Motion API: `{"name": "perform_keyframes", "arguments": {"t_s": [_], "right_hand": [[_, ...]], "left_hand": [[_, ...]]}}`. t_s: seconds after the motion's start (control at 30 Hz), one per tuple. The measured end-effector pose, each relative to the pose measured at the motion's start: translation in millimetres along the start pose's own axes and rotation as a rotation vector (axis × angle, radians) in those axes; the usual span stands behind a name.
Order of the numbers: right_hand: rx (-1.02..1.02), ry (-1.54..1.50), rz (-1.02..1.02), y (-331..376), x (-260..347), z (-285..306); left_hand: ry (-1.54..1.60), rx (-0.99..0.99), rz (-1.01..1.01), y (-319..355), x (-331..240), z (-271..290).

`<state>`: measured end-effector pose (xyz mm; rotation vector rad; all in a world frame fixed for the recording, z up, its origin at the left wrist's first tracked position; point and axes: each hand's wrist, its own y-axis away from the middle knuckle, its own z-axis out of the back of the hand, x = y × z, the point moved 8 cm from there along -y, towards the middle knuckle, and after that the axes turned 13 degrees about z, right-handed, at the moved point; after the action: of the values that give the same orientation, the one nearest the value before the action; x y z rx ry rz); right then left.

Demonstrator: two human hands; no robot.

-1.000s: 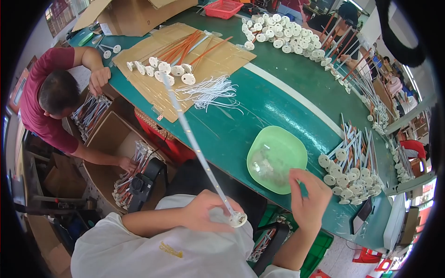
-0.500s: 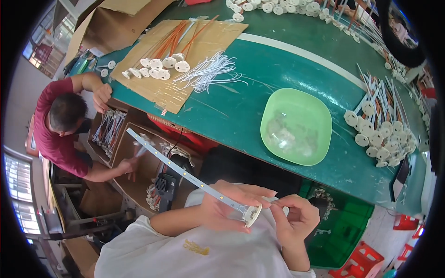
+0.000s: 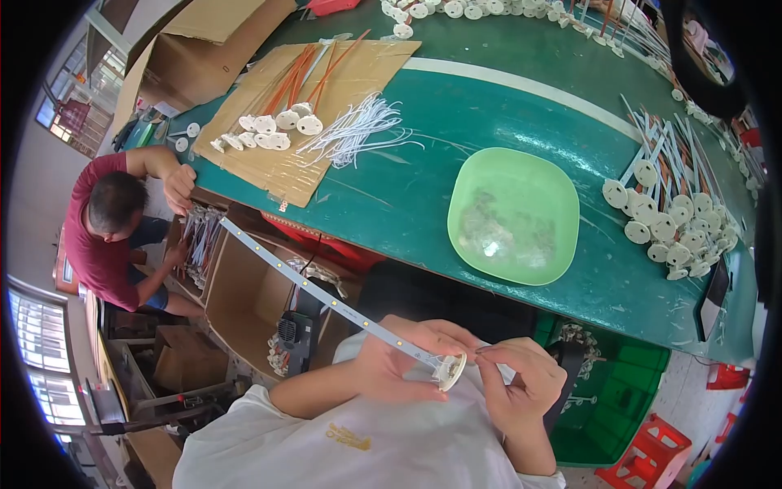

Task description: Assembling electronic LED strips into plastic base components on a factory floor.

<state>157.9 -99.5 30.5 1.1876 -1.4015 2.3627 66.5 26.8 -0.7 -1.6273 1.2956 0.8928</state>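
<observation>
My left hand [image 3: 399, 359] is closed around the lower end of an LED strip [image 3: 326, 297], a narrow white bar with small yellow chips that slants up to the left. A round white cap [image 3: 452, 372] sits at the strip's lower end, with thin white wires between the two. Just right of the cap, my right hand [image 3: 521, 379] is closed in a pinch, its fingertips close to my left fingertips. Whatever lies between those right fingertips is too small to make out.
Ahead, a green table [image 3: 391, 220] carries a light green bowl [image 3: 562, 244] with small clear pieces, white wires [image 3: 358, 134] on flat cardboard [image 3: 236, 122], and capped strips [image 3: 676, 220]. At left, a co-worker [image 3: 106, 236] reaches into a carton of strips. A green crate [image 3: 627, 407] stands right.
My hands keep nearly the same hold on the strip and cap. The co-worker's lower hand has moved away from the nearer carton, into the carton of strips. The view has shifted slightly.
</observation>
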Motion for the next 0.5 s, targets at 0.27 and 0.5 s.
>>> {"name": "perform_keyframes", "arguments": {"t_s": [0.27, 0.5], "right_hand": [[-0.010, -0.041, -0.041, -1.5, -4.3, -0.1], [0.041, -0.021, 0.000, -0.2, -2.6, -1.9]], "left_hand": [[-0.027, 0.008, -0.033, -2.0, -4.5, 1.0], [-0.029, 0.002, -0.045, 0.4, -2.5, 1.5]]}}
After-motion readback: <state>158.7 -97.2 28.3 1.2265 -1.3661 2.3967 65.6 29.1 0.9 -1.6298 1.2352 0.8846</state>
